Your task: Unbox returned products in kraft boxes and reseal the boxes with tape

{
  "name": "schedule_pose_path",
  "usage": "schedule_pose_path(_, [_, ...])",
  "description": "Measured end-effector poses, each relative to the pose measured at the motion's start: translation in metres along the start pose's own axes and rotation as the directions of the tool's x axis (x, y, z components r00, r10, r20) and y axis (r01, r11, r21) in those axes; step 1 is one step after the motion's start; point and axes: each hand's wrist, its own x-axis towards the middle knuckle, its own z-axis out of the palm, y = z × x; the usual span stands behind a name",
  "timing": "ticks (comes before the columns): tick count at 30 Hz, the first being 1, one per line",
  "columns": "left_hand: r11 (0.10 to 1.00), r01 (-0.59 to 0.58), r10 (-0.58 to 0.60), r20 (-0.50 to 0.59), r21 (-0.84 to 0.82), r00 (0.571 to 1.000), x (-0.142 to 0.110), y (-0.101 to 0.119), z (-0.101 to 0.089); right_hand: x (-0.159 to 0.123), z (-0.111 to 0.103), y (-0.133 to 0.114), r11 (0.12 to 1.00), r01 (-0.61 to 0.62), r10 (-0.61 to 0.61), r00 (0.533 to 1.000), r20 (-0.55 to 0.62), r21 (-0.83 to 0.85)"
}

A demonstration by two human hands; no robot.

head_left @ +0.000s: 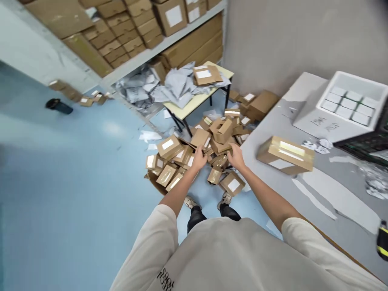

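Note:
A pile of small brown cardboard boxes (194, 149), many with white labels, lies on the blue floor in front of my feet. My left hand (198, 158) reaches down into the pile's middle, fingers curled over the boxes. My right hand (235, 157) is on the pile a little to the right, knuckles up. A few boxes (218, 158) sit between the two hands. The fingertips are hidden among the boxes, so the grip cannot be made out.
A grey table (318, 190) at right carries a taped brown box (285, 154), a white foam box (351, 101) and a black crate (368, 142). Behind the pile, a yellow table (194, 106) holds grey mailer bags. Shelves of cartons (127, 36) line the back. A black object (59, 106) lies on the floor.

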Motion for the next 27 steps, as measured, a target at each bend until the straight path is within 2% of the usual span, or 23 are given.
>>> schedule_pose_path(4, [0.994,0.11,-0.112,-0.098,-0.018,0.989,-0.035,-0.081,-0.087,0.016,0.098,-0.066,0.996,0.08,-0.083,0.989,0.118,0.03])
schedule_pose_path(9, [0.977,0.213,-0.214,-0.148,-0.025,0.966,-0.082,-0.179,-0.185,0.014,0.222,-0.149,0.986,0.136,-0.155,0.957,0.245,0.093])
schedule_pose_path(12, [0.961,0.275,-0.277,-0.179,-0.036,0.944,-0.105,-0.227,-0.236,0.01,0.282,-0.192,0.984,0.137,-0.168,0.936,0.308,0.117])
schedule_pose_path(15, [0.938,0.342,-0.346,-0.208,-0.056,0.915,-0.12,-0.264,-0.274,0.011,0.328,-0.225,0.981,0.142,-0.182,0.91,0.373,0.132])
schedule_pose_path(17, [0.922,0.382,-0.387,-0.231,-0.069,0.893,-0.127,-0.283,-0.291,0.015,0.353,-0.24,0.979,0.151,-0.196,0.888,0.415,0.139])
schedule_pose_path(20, [0.902,0.42,-0.432,-0.257,-0.103,0.865,-0.135,-0.306,-0.303,0.025,0.385,-0.253,0.973,0.182,-0.228,0.858,0.46,0.143])
schedule_pose_path(24, [0.87,0.466,-0.493,-0.286,-0.163,0.821,-0.14,-0.334,-0.303,0.043,0.423,-0.256,0.96,0.229,-0.281,0.8,0.531,0.164])
schedule_pose_path(27, [0.846,0.505,-0.533,-0.306,-0.171,0.789,-0.138,-0.365,-0.294,0.062,0.459,-0.247,0.951,0.245,-0.309,0.742,0.595,0.188])
